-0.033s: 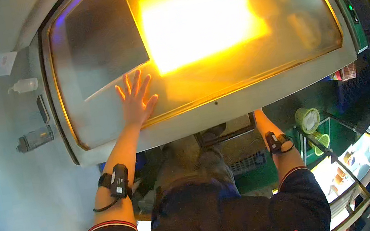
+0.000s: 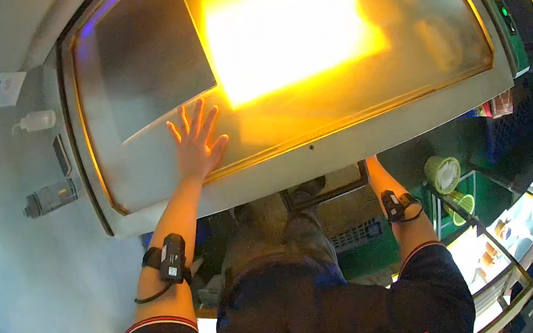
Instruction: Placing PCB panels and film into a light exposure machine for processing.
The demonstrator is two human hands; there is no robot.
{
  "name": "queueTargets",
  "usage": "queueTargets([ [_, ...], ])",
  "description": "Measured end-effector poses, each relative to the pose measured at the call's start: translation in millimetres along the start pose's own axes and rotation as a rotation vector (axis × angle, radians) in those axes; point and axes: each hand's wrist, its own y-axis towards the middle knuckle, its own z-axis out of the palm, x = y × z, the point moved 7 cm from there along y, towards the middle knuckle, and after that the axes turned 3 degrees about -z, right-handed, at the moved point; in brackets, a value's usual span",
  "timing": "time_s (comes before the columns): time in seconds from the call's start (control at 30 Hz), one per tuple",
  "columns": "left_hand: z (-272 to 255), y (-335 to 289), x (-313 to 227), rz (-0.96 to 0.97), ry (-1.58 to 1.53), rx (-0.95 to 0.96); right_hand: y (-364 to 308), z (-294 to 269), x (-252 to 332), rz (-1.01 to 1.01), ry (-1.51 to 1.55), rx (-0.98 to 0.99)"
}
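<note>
My left hand (image 2: 196, 146) lies with fingers spread on the pale front part of a large machine lid or panel (image 2: 162, 177), just below a dark rectangular sheet or window (image 2: 152, 51). To the right of that hand glows a very bright yellow-white rectangle (image 2: 291, 39). My right forearm (image 2: 391, 195) reaches under the panel's front edge; the fingers of that hand are hidden there, so what they touch does not show. Beside the right wrist is a dark-rimmed frame (image 2: 335, 195), partly under the edge. Both forearms wear strapped black devices.
At the left, a white bottle (image 2: 37, 121), a dark flat phone-like object (image 2: 61, 156) and a clear bottle (image 2: 51, 198) rest on a pale surface. A control strip with a green light (image 2: 505, 11) is far right. Green baskets (image 2: 444, 173) and a metal rack (image 2: 506, 250) stand lower right.
</note>
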Motion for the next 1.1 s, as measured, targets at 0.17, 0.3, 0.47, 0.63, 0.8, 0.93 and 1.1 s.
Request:
queueTargets([
  [0.17, 9, 5, -7, 0.027, 0.001, -0.037, -41, -29, -20, -0.046, 0.051, -0.131],
  [0.3, 12, -2, 11, -0.02, 0.022, -0.046, -115, -53, -13, 0.171, 0.235, 0.294],
  [0.47, 10, -2, 7, -0.019, -0.031, -0.076, -355, 0, -77, 0.981, 1.154, 0.116],
  [0.63, 7, -2, 7, -0.009, -0.032, -0.096, -461, -90, -57, 0.973, 1.234, -0.485],
  [0.8, 4, -2, 6, -0.008, -0.063, -0.097, -414, -204, -107, 0.673, 0.541, -0.454],
  [0.93, -6, 8, -6, -0.148, -0.286, 0.275, -281, -306, -28, 0.225, 0.205, -0.331],
  [1.1, -74, -74, -31, 0.303, -0.767, 0.196, -163, -360, 179, -0.445, -0.233, -0.074],
])
